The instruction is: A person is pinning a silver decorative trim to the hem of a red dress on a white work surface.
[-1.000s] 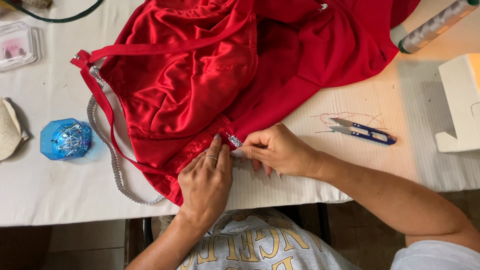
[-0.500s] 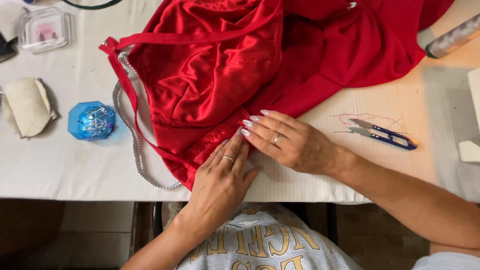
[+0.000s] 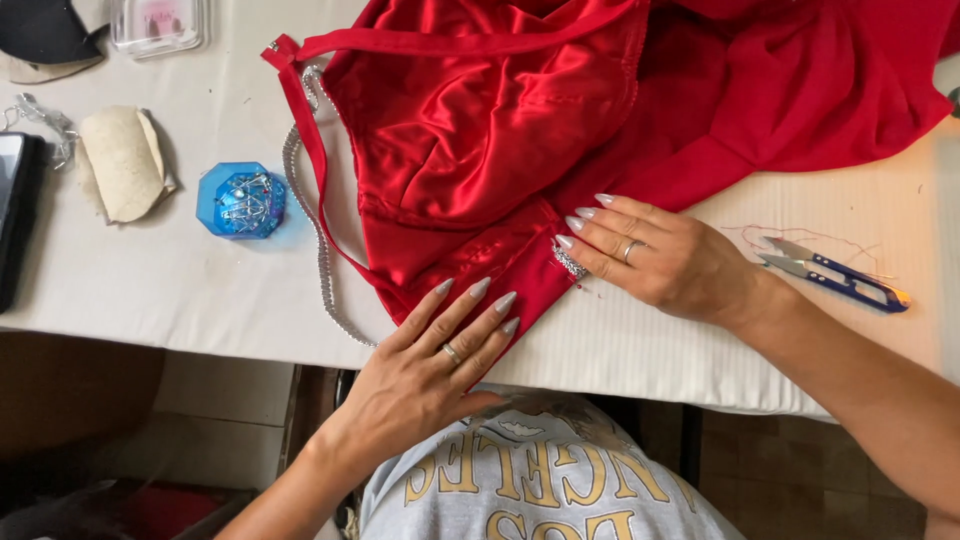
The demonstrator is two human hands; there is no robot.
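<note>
Both hands have flattened since 1 second ago: left hand [image 3: 440,360] and right hand [image 3: 655,255] lie open, gripping nothing, on the red satin garment [image 3: 480,150] beside the blue pin holder [image 3: 241,201] (slippery, limp; likely best held at its beaded trim [image 3: 570,262]).

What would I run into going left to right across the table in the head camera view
Dark flat device at the edge → beige fabric pad → blue pin holder → rhinestone strap → left hand → right hand on the red satin garment → thread snips.
</note>
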